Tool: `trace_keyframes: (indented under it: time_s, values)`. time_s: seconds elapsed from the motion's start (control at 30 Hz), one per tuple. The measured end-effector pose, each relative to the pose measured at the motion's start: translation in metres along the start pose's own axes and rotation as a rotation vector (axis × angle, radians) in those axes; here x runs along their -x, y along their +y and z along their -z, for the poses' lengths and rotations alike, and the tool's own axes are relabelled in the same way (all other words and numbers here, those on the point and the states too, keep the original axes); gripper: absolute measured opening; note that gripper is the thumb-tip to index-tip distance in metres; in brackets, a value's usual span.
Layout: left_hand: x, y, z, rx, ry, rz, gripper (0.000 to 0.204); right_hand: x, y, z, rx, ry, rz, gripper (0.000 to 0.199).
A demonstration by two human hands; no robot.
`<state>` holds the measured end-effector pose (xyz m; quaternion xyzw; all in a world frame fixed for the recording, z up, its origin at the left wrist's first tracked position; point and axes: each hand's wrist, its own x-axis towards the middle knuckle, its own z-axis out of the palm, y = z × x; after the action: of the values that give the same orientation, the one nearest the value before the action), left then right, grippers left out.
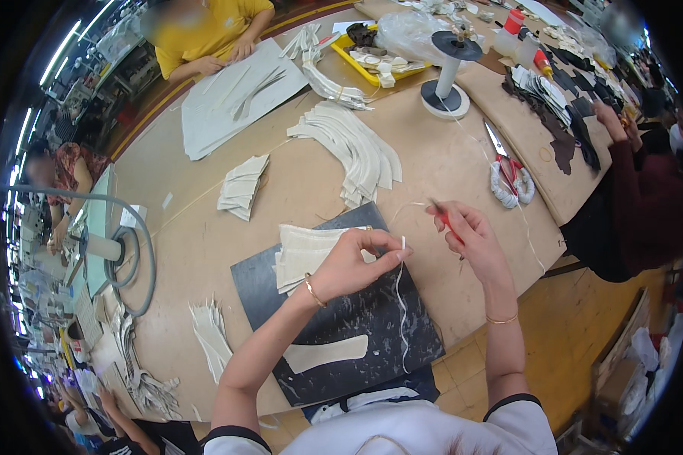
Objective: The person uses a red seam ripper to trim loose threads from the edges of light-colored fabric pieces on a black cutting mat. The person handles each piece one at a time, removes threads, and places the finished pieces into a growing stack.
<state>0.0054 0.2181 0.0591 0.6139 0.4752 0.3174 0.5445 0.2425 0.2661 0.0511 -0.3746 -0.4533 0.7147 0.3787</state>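
Observation:
My left hand [360,264] pinches a thin white cord [401,311] between thumb and fingertips; its short end sticks up, and the long tail hangs over the black cutting board [413,345]. To the right, my right hand [469,236] is closed around small red-handled snips [446,220], their dark tip pointing up and left. A pale thread [404,209] curves beside the snips. Partly hidden behind my left hand, a stack of cream fabric pieces [300,254] lies on the board. One single cream piece [330,353] rests on the board nearer to me.
Wrapped-handle scissors [507,171] and a spool stand [446,80] are at the right. Fanned cream pieces [353,148] and a small pile [243,186] lie beyond the board. A yellow tray [368,68] sits farther back. A person in yellow [205,38] works across the table.

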Motion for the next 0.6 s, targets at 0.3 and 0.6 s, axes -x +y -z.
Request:
trace_keyframes:
  time_s: [0.3, 0.6]
  values:
    - [0.078, 0.003, 0.002, 0.413, 0.363, 0.014, 0.015, 0.018, 0.017, -0.087, 0.164, -0.347, -0.017, 0.022]
    - [0.183, -0.003, -0.005, 0.570, 0.668, -0.063, 0.019, 0.039, 0.036, -0.169, 0.209, -0.562, -0.138, 0.017]
